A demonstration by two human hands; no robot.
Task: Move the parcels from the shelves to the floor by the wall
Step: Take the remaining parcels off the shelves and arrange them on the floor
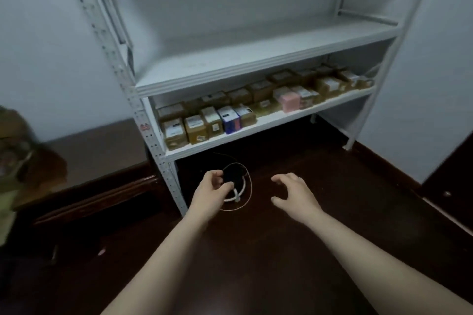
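hovering, both empty: left hand [213,188] loosely curled, right hand [294,193] spread. parcels [230,115] sit on lower shelf [276,117], up & ahead of both; row runs near-left to far-right, left hand nearer.

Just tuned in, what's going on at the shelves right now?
A person is reaching toward the lower shelf with both hands. The left hand and the right hand are empty, with fingers loosely curled. Rows of parcels sit on that shelf, none of them touched. A coiled cable lies on the dark floor beneath the hands.
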